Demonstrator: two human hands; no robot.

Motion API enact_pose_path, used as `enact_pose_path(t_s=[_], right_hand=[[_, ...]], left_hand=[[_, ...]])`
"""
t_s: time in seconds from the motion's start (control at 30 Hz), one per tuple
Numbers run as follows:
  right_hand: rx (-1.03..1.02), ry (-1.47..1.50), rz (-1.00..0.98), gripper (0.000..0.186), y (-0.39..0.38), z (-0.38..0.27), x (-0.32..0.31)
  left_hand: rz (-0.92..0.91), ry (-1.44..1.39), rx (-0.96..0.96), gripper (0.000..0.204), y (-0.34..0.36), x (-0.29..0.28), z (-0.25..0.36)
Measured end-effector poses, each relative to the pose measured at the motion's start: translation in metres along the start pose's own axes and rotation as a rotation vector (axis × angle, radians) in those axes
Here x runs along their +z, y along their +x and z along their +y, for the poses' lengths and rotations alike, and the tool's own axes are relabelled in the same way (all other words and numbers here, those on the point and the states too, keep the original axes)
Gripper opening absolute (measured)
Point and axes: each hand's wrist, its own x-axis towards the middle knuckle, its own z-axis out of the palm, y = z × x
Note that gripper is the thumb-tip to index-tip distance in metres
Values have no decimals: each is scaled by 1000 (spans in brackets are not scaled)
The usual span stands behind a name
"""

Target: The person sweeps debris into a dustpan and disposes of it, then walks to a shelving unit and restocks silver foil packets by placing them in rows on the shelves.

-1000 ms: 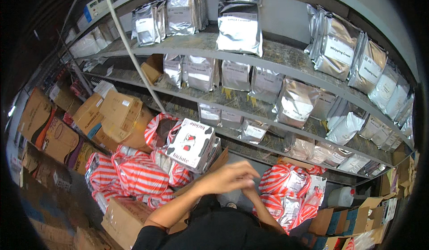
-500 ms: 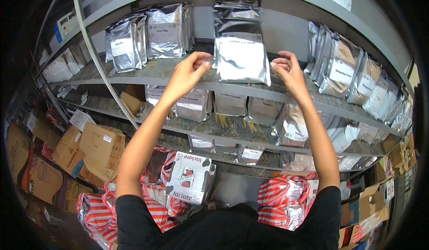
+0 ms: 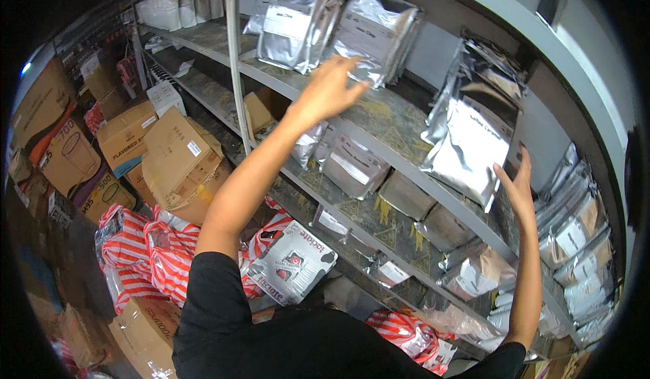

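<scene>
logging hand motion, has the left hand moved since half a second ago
Yes: the left hand has moved left along the top shelf, closer to the upright pole.

We see glossy, crinkled foil-like film on the silver pouch (image 3: pixel 468 147), thin shiny plastic in the striped bags (image 3: pixel 127 245), matt cardboard on the carton (image 3: pixel 177 150), dull cloth on our sleeve (image 3: pixel 213 308), and smooth, painted-looking metal on the pole (image 3: pixel 232 37).

This looks like the stockroom of a business. Labelled silver foil pouches (image 3: pixel 291 23) stand in rows along a tiered shelving rack (image 3: pixel 379 113), with brown cardboard cartons (image 3: pixel 175 154) and red-and-white striped plastic bags (image 3: pixel 166 260) heaped beside it.
</scene>
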Motion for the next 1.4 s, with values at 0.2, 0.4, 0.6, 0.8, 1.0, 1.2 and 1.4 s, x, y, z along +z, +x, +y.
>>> enact_pose_path(t_s=[0.2, 0.4, 0.6, 0.8, 1.0, 1.2, 1.4], right_hand=[[-278, 44, 243, 65, -8, -69, 1], [-497, 411, -224, 67, 0, -200, 53], [-462, 427, -341, 84, 32, -239, 115], [-140, 496, -474, 107, 106, -273, 232], [-248, 427, -388, 129, 195, -305, 342], [-190, 400, -160, 129, 183, -351, 391], [-329, 462, -2, 115, 187, -334, 423]], left_hand=[[211, 173, -428, 100, 29, -27, -159], [251, 120, -490, 141, 65, -37, -239], [309, -220, -412, 142, 81, -33, -282], [245, -147, -235, 136, 58, -28, -284], [55, -189, -116, 142, 59, -12, -263], [-130, 24, -39, 149, 50, -35, -298], [-181, -57, 138, 136, 57, -46, -298]])
